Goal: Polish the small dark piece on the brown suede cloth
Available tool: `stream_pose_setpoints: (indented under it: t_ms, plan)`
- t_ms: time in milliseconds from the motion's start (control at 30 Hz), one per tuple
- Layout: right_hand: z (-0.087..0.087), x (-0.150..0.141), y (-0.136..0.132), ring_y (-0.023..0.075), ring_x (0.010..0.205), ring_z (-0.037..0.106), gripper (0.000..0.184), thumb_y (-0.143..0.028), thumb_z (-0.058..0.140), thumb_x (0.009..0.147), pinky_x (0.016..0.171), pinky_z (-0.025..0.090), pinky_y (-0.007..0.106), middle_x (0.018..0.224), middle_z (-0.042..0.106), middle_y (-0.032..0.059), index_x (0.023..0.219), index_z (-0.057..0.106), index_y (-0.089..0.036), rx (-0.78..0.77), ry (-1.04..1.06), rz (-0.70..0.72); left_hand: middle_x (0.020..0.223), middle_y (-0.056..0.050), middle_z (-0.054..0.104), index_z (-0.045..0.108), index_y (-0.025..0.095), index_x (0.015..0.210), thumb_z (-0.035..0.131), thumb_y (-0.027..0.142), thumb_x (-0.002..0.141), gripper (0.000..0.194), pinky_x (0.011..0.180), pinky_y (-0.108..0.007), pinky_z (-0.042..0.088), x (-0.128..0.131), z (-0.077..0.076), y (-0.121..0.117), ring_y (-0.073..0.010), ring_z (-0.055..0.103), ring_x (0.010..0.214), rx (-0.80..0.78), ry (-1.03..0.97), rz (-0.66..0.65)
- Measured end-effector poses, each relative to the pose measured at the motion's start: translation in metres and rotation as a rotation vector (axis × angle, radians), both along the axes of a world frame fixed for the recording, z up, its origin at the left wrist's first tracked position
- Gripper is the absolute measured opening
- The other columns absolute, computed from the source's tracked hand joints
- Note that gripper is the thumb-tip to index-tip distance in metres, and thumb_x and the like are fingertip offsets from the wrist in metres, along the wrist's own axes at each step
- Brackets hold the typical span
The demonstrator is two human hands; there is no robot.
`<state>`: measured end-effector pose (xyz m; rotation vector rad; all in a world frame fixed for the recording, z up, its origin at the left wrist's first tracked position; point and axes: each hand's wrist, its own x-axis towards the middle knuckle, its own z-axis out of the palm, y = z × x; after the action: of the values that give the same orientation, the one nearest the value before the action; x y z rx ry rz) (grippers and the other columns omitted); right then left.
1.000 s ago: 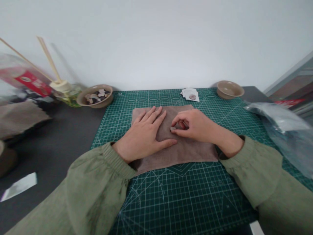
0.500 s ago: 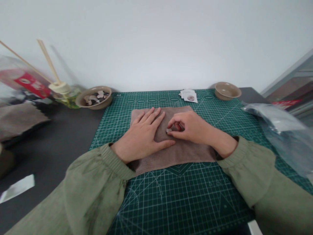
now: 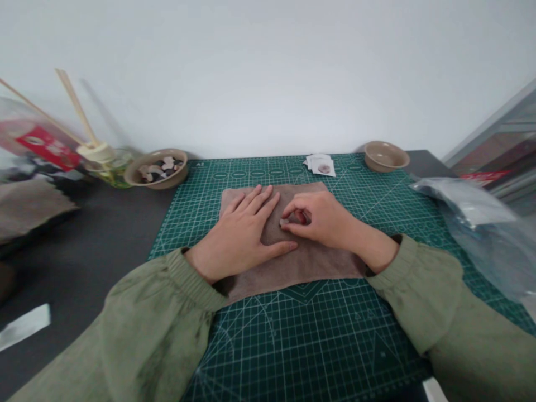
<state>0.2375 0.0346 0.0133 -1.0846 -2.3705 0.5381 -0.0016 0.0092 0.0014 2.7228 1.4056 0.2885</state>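
A brownish-grey cloth (image 3: 293, 268) lies spread on a green cutting mat (image 3: 318, 335). My left hand (image 3: 243, 234) rests flat on the cloth, fingers spread and thumb stretched toward the right. Just beside it, my right hand (image 3: 316, 218) pinches a small pale piece (image 3: 283, 222) between thumb and fingertips, against or just above the cloth. The piece is too small and too much covered for me to name its kind. Something reddish shows inside the curl of the right fingers, but I cannot make it out.
At the back left, a tan bowl (image 3: 178, 177) holds several pale and dark pieces, beside a reed diffuser (image 3: 98, 153). Small white cards (image 3: 321, 163) lie near the wall. Another tan bowl (image 3: 385, 156) stands back right, with a clear plastic bag (image 3: 473, 215) in front of it.
The whole view has shifted slightly. My right hand, with the pale piece, has moved a little to the left over the cloth; the left hand keeps its place on it.
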Motion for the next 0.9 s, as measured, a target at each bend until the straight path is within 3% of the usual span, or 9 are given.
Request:
stream_pose_setpoints:
  t_ms: [100,233,367,533,667,800,900]
  plan:
    - [0.0015,0.0007,-0.0008,0.0114,0.065,0.057,0.012,-0.026,0.086,0.089,0.065,0.039,0.028,0.074,0.068,-0.0029,0.095,0.082,-0.017,-0.072,0.0,0.088,0.182,-0.013,0.027,0.036,0.015,0.173,0.048,0.09,0.095,0.109,0.139,-0.056,0.019,0.0,-0.0005,0.0002,-0.0364,0.021,0.171,0.002,-0.015,-0.001]
    - [0.0024,0.0013,-0.0003,0.0129,0.069,0.058,0.011,-0.024,0.084,0.09,0.069,0.039,0.028,0.075,0.069,-0.0019,0.098,0.083,-0.017,0.023,0.008,-0.04,0.182,-0.014,0.029,0.036,0.015,0.173,0.051,0.088,0.096,0.107,0.138,-0.059,0.021,-0.0009,-0.0016,0.0005,-0.038,0.023,0.17,0.014,-0.032,-0.01]
    - [0.0044,0.0038,0.001,0.0122,0.068,0.058,0.009,-0.024,0.085,0.09,0.068,0.039,0.028,0.076,0.069,-0.0025,0.096,0.083,-0.019,-0.05,0.001,0.104,0.182,-0.014,0.029,0.036,0.016,0.173,0.052,0.089,0.095,0.108,0.138,-0.059,0.021,-0.0016,-0.0026,0.0011,-0.0382,0.023,0.17,0.009,-0.041,-0.01]
    - [0.0042,0.004,0.0016,0.0144,0.072,0.058,0.007,-0.023,0.085,0.09,0.072,0.04,0.03,0.077,0.067,-0.0002,0.094,0.083,-0.018,0.05,0.018,-0.042,0.182,-0.014,0.03,0.036,0.015,0.173,0.053,0.088,0.094,0.109,0.138,-0.058,0.021,-0.0012,-0.0036,0.0015,-0.038,0.023,0.17,0.015,-0.047,-0.013]
    - [0.0035,0.0003,0.0007,0.0131,0.072,0.058,0.009,-0.024,0.087,0.088,0.069,0.04,0.029,0.082,0.068,-0.0004,0.093,0.083,-0.017,-0.035,0.039,0.101,0.181,-0.014,0.032,0.038,0.016,0.172,0.055,0.087,0.094,0.108,0.138,-0.058,0.021,-0.0009,-0.0022,0.0007,-0.0388,0.024,0.17,0.008,-0.053,-0.009]
    - [0.0021,0.0001,0.0004,0.0152,0.075,0.059,0.006,-0.023,0.085,0.089,0.074,0.041,0.031,0.081,0.067,0.0005,0.094,0.084,-0.019,0.032,0.028,-0.04,0.182,-0.016,0.029,0.035,0.013,0.173,0.055,0.086,0.095,0.109,0.139,-0.056,0.02,-0.0005,0.0001,-0.0003,-0.0369,0.022,0.17,-0.001,-0.033,-0.005]
    - [0.0024,0.0007,0.0,0.0161,0.08,0.062,0.007,-0.021,0.085,0.089,0.076,0.043,0.031,0.088,0.069,0.0017,0.095,0.084,-0.019,0.003,0.062,0.043,0.182,-0.015,0.027,0.036,0.014,0.173,0.053,0.087,0.095,0.108,0.139,-0.056,0.019,-0.0002,0.0009,-0.0008,-0.0367,0.021,0.171,-0.006,-0.03,-0.009]
